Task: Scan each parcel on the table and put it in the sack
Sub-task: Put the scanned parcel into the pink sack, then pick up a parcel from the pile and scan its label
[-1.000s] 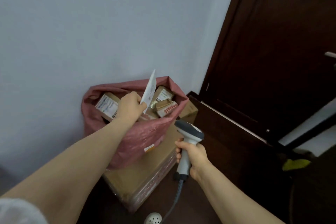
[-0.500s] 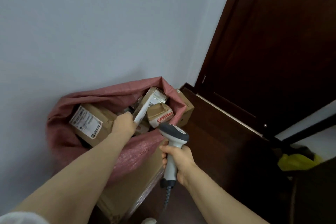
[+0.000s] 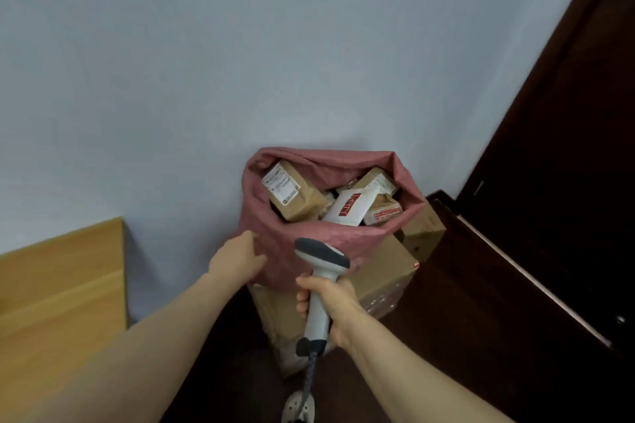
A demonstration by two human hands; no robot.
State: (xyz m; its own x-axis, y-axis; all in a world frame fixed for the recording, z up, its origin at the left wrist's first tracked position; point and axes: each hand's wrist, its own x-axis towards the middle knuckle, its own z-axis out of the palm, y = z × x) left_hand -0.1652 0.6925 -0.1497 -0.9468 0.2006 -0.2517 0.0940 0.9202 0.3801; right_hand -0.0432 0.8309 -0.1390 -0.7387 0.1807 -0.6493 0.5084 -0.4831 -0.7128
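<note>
A pink woven sack (image 3: pixel 275 244) stands open against the wall, on top of a large cardboard box (image 3: pixel 385 271). Inside it lie several brown parcels, one with a white label (image 3: pixel 292 192), and on top a flat white parcel with red print (image 3: pixel 350 209). My left hand (image 3: pixel 237 261) is empty, fingers apart, beside the sack's left side. My right hand (image 3: pixel 326 299) grips the handle of a grey and white barcode scanner (image 3: pixel 321 271), held just in front of the sack with its cable hanging down.
A wooden table edge (image 3: pixel 62 285) shows at the lower left. A smaller cardboard box (image 3: pixel 422 230) sits behind the sack on the right. A dark door (image 3: pixel 567 148) and dark floor fill the right side. A white slipper (image 3: pixel 297 407) is at the bottom.
My left hand let go of the flat white parcel, which now lies in the sack, and drew back out to the sack's left side. The view shifted to the left, showing the table.
</note>
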